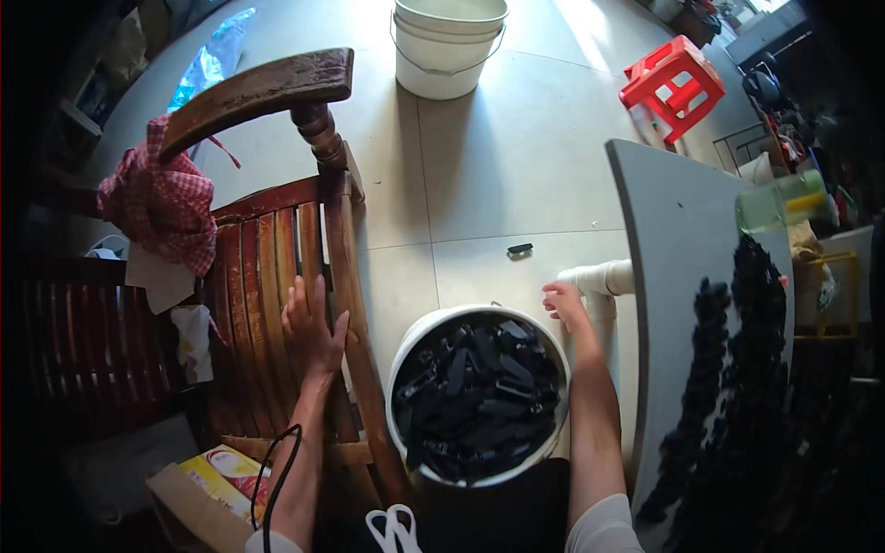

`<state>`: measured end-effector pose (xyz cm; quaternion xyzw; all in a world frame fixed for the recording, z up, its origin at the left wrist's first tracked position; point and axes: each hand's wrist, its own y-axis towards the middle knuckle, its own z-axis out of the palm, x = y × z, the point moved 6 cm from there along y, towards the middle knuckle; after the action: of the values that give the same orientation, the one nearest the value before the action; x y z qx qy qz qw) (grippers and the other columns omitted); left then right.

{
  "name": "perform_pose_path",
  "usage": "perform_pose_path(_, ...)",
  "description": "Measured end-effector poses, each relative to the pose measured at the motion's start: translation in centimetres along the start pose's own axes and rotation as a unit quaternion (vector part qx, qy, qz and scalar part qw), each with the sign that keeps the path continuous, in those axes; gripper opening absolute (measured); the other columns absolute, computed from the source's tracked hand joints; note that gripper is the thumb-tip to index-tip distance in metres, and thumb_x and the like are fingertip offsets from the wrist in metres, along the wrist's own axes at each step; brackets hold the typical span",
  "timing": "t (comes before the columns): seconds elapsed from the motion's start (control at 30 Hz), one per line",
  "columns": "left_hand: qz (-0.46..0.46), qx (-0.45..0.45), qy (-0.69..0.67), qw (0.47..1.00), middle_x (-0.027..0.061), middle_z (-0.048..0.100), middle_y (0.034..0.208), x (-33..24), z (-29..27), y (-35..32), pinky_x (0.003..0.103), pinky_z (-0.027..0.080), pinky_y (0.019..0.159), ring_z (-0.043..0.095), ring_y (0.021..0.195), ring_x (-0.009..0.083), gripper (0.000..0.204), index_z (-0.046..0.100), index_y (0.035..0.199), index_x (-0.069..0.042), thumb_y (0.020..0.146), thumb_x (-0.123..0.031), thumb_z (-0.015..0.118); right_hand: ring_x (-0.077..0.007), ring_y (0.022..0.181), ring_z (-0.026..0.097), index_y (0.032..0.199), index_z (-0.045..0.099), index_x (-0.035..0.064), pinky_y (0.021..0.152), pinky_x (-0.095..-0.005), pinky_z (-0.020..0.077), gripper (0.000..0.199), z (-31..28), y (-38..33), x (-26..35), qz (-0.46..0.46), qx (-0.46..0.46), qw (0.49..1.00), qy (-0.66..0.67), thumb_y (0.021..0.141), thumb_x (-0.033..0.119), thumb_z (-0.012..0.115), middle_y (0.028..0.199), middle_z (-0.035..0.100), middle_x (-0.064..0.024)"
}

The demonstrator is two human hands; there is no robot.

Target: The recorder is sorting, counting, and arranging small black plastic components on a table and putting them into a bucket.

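Closest up you've got two bare forearms, one either side of a round white plastic bucket loaded with small black plastic-looking pieces. Left hand is over a worn brown slatted wooden chair, fingers stretched out and a bit spread, thumb off to the side, nothing in it that I can see; can't tell if it's touching the slats. Right hand is just past the bucket rim by a white plastic pipe, fingers loosely bent and slightly apart, no pinch that I can make out. Honestly, with the bucket that full, I'd work off the top of the pile and keep both wrists clear of the rim. More black stuff is heaped on the grey flat tabletop at right, so mind that elbow. Further out, one stray black piece lies on pale tiles, then a red plastic stool.
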<state>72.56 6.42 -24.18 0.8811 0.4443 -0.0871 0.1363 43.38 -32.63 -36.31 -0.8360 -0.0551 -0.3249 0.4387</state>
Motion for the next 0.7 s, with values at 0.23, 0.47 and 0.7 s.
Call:
perform_pose_path(0.23,-0.018,0.045,0.006,0.999,0.0160,0.024,0.152,0.3,-0.4,0.5,0.050,0.018,0.112,0.022,0.140,0.0355,0.074,0.033,0.146,-0.016,0.080,-0.027,0.065,-0.0377,0.118,0.049,0.097,0.066,0.0081,0.094,-0.0463,0.0467,0.018,5.2,9.5,2.3,-0.241,-0.030,0.827,-0.508,0.081,0.007,0.058,0.143,0.039,-0.0150)
perform_pose_path(0.47,-0.019,0.065,-0.007,0.998,0.0150,0.020,0.155,0.1,0.0,0.2,0.050,0.013,0.114,0.018,0.142,0.0346,0.075,0.030,0.148,-0.016,0.080,-0.028,0.059,-0.0345,0.137,0.031,0.090,0.066,0.0040,0.099,-0.0465,0.0395,0.016,6.3,14.2,2.5,-0.208,-0.015,0.820,-0.534,0.086,0.007,0.050,0.158,0.015,-0.0064)
perform_pose_path(0.7,-0.016,0.059,-0.008,0.998,0.0151,0.021,0.154,0.2,-0.5,0.3,0.050,0.014,0.113,0.019,0.142,0.0346,0.075,0.030,0.148,-0.016,0.080,-0.026,0.060,-0.0393,0.102,0.052,0.102,0.056,0.0088,0.081,-0.0488,0.0490,0.021,7.8,13.2,-2.7,-0.267,-0.032,0.818,-0.509,0.082,0.004,0.055,0.103,0.055,-0.0188)
